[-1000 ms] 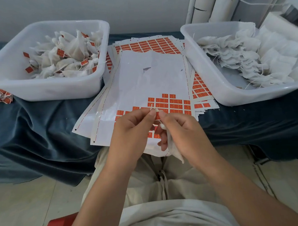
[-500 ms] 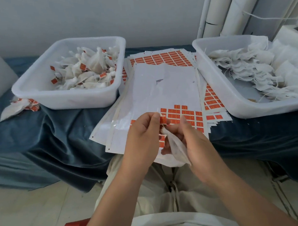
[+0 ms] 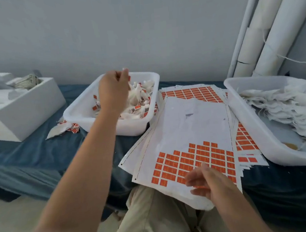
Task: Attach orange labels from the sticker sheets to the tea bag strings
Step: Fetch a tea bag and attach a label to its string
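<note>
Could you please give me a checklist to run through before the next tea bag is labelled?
1. Position of left hand, over left tub of labelled bags: ok.
2. Left hand empty: cannot tell, blurred.
3. Nothing in right hand, above top sheet: ok.
4. Spare orange labels on top sheet: ok.
5. Supply of unlabelled bags in right tub: ok.
</note>
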`<move>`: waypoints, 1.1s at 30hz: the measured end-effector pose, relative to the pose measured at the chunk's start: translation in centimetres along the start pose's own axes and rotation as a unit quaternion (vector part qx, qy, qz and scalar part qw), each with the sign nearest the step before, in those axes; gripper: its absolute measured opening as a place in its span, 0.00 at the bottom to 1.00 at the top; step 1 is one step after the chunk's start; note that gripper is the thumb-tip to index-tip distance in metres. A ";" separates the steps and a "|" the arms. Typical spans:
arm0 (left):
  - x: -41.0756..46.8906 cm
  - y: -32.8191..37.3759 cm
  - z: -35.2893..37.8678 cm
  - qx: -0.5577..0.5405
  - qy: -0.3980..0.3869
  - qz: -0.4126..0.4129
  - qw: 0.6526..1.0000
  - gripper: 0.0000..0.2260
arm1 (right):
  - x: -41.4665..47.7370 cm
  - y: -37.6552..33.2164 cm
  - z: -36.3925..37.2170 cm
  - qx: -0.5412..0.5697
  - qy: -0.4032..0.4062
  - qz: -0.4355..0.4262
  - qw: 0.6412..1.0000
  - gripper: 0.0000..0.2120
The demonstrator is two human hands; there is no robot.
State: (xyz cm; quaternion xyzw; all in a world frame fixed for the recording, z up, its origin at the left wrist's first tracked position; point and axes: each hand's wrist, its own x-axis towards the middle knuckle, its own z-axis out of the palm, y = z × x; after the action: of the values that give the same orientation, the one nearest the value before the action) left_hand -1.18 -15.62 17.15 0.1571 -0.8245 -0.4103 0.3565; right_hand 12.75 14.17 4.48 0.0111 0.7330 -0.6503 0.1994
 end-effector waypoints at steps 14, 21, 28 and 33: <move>8.9 -10.3 -1.1 0.299 -0.136 -0.056 0.943 0.22 | -0.7 -2.0 -3.8 -0.006 0.057 -0.052 0.997 0.20; 3.4 -5.2 -2.3 0.086 0.021 0.058 0.994 0.18 | -3.5 -6.3 -9.4 -0.104 0.221 -0.252 0.937 0.14; -13.0 1.8 -0.5 -0.054 -0.101 0.130 0.985 0.14 | 5.6 -12.6 -18.5 -0.299 0.299 -0.182 0.888 0.06; -19.6 2.5 2.7 -0.101 -0.238 0.039 0.965 0.16 | 15.8 -15.5 -20.5 -0.497 0.229 -0.110 0.830 0.14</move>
State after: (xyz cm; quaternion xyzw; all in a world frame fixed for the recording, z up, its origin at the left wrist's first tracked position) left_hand 10.64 -1.75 9.01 -0.0140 -0.8452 -0.5032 0.1798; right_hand -11.73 27.54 15.92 -0.0218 0.9781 -0.1952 -0.0688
